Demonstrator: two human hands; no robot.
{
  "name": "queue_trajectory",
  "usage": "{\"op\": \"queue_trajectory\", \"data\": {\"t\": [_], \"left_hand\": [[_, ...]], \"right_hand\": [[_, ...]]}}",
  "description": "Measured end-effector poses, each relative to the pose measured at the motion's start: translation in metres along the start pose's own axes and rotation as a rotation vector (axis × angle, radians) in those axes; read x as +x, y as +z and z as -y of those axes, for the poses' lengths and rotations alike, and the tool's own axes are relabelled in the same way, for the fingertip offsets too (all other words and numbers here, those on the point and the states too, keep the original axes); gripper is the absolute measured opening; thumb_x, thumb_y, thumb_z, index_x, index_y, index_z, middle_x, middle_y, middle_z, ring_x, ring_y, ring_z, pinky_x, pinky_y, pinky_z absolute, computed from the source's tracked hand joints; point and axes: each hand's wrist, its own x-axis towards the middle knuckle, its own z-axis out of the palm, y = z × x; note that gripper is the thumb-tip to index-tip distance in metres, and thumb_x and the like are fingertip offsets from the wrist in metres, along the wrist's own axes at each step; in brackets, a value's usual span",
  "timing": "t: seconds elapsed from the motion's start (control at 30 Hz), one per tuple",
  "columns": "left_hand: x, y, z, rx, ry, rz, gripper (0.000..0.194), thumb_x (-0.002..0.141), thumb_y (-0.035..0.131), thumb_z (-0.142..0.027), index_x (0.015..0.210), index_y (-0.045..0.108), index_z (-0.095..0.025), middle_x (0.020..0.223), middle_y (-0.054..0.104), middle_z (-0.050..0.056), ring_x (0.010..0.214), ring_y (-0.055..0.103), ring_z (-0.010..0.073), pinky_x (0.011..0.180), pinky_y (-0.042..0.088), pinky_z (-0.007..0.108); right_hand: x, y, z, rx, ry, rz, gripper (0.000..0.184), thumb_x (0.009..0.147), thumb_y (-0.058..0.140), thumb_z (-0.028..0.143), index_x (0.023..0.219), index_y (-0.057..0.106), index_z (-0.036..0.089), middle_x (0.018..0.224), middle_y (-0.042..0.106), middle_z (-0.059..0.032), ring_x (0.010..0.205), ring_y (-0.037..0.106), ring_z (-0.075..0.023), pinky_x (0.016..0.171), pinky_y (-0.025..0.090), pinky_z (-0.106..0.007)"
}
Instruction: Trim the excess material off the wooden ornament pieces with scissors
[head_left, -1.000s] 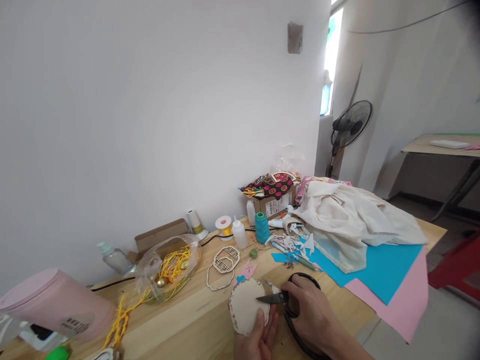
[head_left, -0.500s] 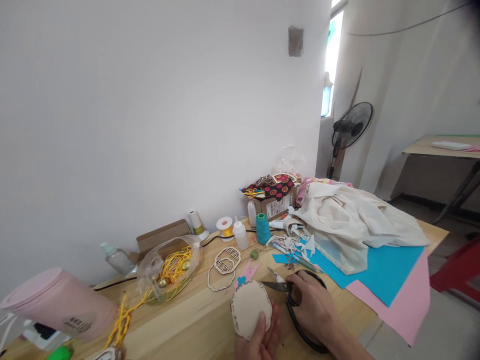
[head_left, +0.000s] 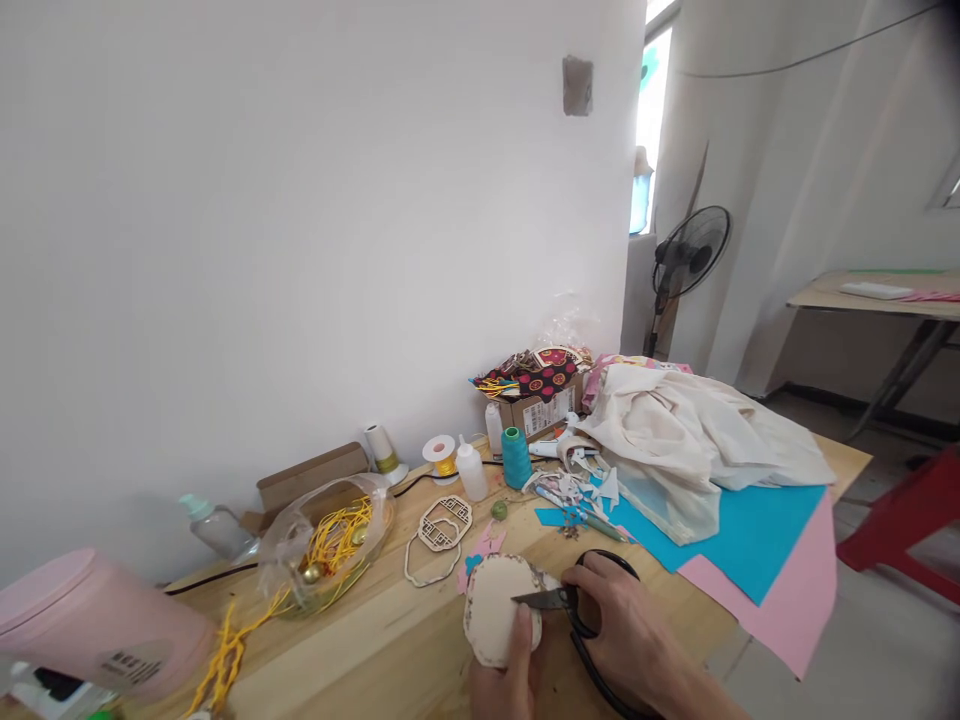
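Observation:
My left hand [head_left: 514,670] grips a cream, scallop-edged disc [head_left: 496,605] with a patterned fabric rim, thumb on its face. My right hand [head_left: 626,620] is closed round the black handles of a pair of scissors [head_left: 544,599]. Their blades lie across the right part of the disc, near my left thumb; whether they touch it I cannot tell. Just beyond the disc are pink and blue cut-outs [head_left: 486,545], partly hidden by it. Farther back lie an openwork wooden frame [head_left: 445,523] and a thin scalloped outline frame [head_left: 431,582].
A teal thread cone [head_left: 516,459], a white squeeze bottle [head_left: 471,470] and fabric scraps [head_left: 566,490] stand or lie behind my hands. Cream cloth [head_left: 675,425] covers blue sheets [head_left: 772,550] at right. At left are a bag of yellow cords [head_left: 334,540] and a pink canister [head_left: 105,625].
The scissors have shifted left, from beside the disc's top right edge to across its face. The disc has turned slightly, and my left fingers have drawn in beneath it. The view has swung slightly right.

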Motion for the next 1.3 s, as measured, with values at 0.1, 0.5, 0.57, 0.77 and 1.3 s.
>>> {"op": "queue_trajectory", "data": {"t": [0.1, 0.5, 0.57, 0.77, 1.3], "left_hand": [[-0.004, 0.005, -0.004, -0.007, -0.053, -0.028, 0.017, 0.067, 0.059, -0.002, 0.078, 0.058, -0.015, 0.064, 0.070, 0.002, 0.062, 0.067, 0.0177, 0.052, 0.055, 0.024], [-0.009, 0.011, -0.014, 0.004, -0.107, -0.041, 0.018, 0.074, 0.049, 0.003, 0.078, 0.055, -0.013, 0.063, 0.070, 0.002, 0.057, 0.067, 0.0181, 0.045, 0.055, 0.022], [-0.008, 0.012, -0.015, -0.001, -0.113, -0.041, 0.018, 0.073, 0.050, 0.003, 0.079, 0.056, -0.013, 0.063, 0.070, 0.003, 0.059, 0.067, 0.0186, 0.045, 0.055, 0.022], [-0.014, 0.008, -0.016, -0.001, -0.178, -0.042, 0.019, 0.073, 0.051, 0.003, 0.084, 0.056, -0.012, 0.062, 0.071, 0.005, 0.060, 0.067, 0.0191, 0.043, 0.054, 0.020], [-0.015, 0.008, -0.022, -0.030, -0.123, -0.042, 0.024, 0.071, 0.049, 0.007, 0.074, 0.056, -0.015, 0.058, 0.071, 0.001, 0.056, 0.067, 0.0160, 0.040, 0.052, 0.017]], "right_hand": [[0.000, 0.003, -0.001, -0.028, 0.018, -0.008, 0.029, 0.058, 0.046, 0.006, 0.078, 0.060, 0.022, 0.074, 0.053, -0.0024, 0.071, 0.048, -0.0169, 0.060, 0.032, -0.024], [0.003, 0.006, -0.004, -0.081, 0.057, 0.006, 0.030, 0.057, 0.046, 0.007, 0.078, 0.060, 0.023, 0.075, 0.053, -0.0023, 0.070, 0.049, -0.0165, 0.057, 0.031, -0.023], [0.003, 0.008, -0.003, -0.097, 0.071, 0.000, 0.031, 0.057, 0.046, 0.006, 0.078, 0.060, 0.023, 0.074, 0.053, -0.0019, 0.070, 0.050, -0.0164, 0.056, 0.030, -0.023], [0.009, 0.010, -0.005, -0.125, 0.132, -0.025, 0.033, 0.058, 0.045, 0.007, 0.082, 0.061, 0.023, 0.074, 0.055, -0.0018, 0.068, 0.051, -0.0159, 0.056, 0.031, -0.023], [0.002, 0.006, -0.003, -0.112, 0.076, 0.013, 0.032, 0.059, 0.045, 0.006, 0.079, 0.061, 0.024, 0.070, 0.053, -0.0015, 0.067, 0.050, -0.0158, 0.055, 0.030, -0.024]]}}
